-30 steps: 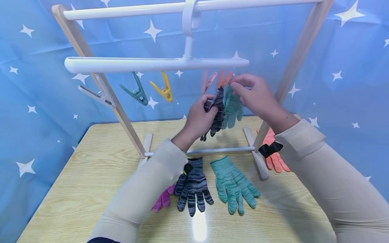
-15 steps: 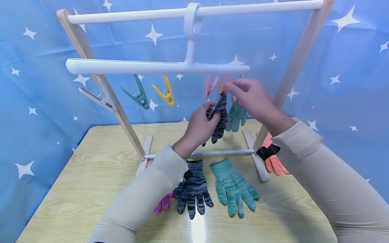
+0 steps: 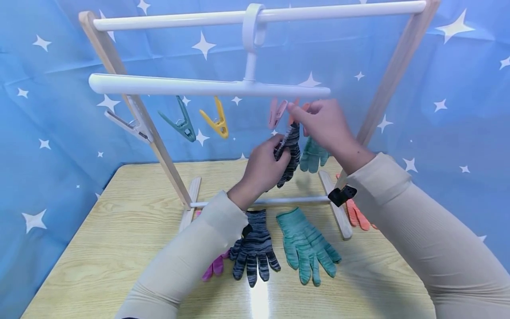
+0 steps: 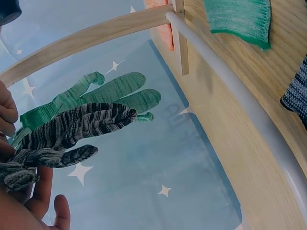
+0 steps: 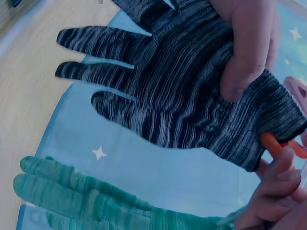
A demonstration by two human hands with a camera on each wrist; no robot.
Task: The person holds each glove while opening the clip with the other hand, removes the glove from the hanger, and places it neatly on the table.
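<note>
A black-and-grey striped knit glove (image 3: 292,153) hangs fingers down below the hanger, its palm gripped by my left hand (image 3: 264,166). At its cuff, in the right wrist view, sits an orange clothespin (image 5: 271,143). My right hand (image 3: 324,126) pinches this clothespin, thumb and fingers at its two arms, and partly hides it in the head view. Just left of it hangs a pink clothespin (image 3: 277,114). Behind my right hand hangs a green glove (image 3: 313,156), its upper end hidden by the hand.
The white hanger (image 3: 167,85) hangs from a rack's top rail (image 3: 179,19). Yellow (image 3: 217,119), dark green (image 3: 182,124) and grey (image 3: 133,126) clothespins dangle at left. On the table (image 3: 119,230) lie a striped glove (image 3: 256,243), a green glove (image 3: 307,243), and partly hidden purple and orange gloves.
My right hand has moved from the hanging green glove leftward to the orange clothespin, its thumb now reaching past it. My left hand has shifted slightly right with the striped glove.
</note>
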